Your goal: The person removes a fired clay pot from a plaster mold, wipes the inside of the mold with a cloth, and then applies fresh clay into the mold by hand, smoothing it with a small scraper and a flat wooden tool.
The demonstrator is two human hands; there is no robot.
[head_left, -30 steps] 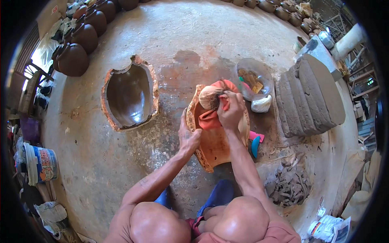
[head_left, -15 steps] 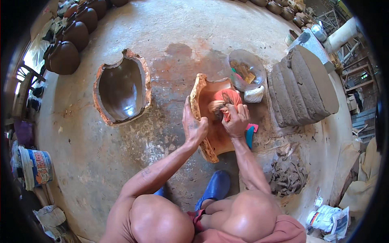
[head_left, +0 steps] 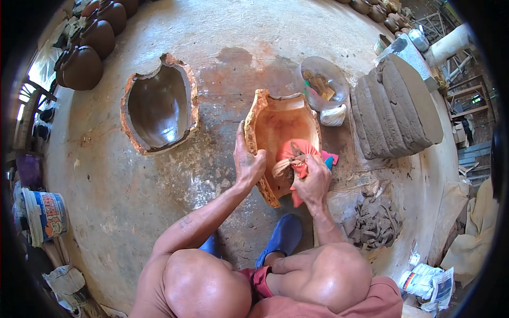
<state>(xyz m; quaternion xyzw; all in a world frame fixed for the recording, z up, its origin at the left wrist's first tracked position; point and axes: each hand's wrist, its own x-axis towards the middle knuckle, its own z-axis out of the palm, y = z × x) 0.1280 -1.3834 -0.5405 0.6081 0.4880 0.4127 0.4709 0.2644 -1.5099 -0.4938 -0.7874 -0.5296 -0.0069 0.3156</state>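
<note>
An orange half mould (head_left: 271, 124), hollow and rough-rimmed, stands tilted on the floor before me. My left hand (head_left: 249, 161) is closed on its left rim, thumb over the edge. My right hand (head_left: 313, 180) grips the gathered neck of a red cloth bundle (head_left: 291, 151), whose round side rests against the mould's inner wall, toward its near right. What fills the bundle is hidden. To the left lies a second half mould (head_left: 159, 108), lined with smooth dark wet clay. Pink and teal flat pieces (head_left: 330, 159) show beyond my right hand.
Right of the mould are a shallow bowl (head_left: 334, 85) of small tools, a white bundle (head_left: 333, 115), a stack of thick clay slabs (head_left: 397, 108) and a pile of clay scraps (head_left: 374, 220). Dark round pots (head_left: 82, 68) line the far left. A paint bucket (head_left: 45, 214) stands at left.
The red bundle in my right hand has moved down the mould toward me, uncovering its far inner wall. My left hand and the mould have shifted slightly left, the mould tipping more open.
</note>
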